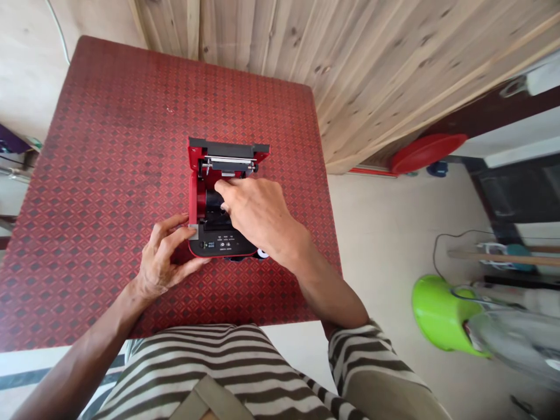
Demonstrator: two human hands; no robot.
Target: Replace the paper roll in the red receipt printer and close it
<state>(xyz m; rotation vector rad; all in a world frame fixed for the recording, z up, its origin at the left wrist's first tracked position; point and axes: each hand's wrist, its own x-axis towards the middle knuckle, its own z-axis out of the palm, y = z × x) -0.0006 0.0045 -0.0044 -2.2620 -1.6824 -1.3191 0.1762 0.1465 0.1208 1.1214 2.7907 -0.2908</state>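
Red-and-black device (212, 246), lid (230, 147) raised: between your hands on the patterned table (131, 116) | your left hand (161, 256): thumb and fingers apart, touching its near left corner | your right hand (262, 216): over its opening, I cannot tell whether closed on anything | black cylinder (213, 200): just beside your right fingertips

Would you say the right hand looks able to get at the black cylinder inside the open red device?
Probably yes: the right hand is at the black cylinder, and the raised lid leaves the way free.
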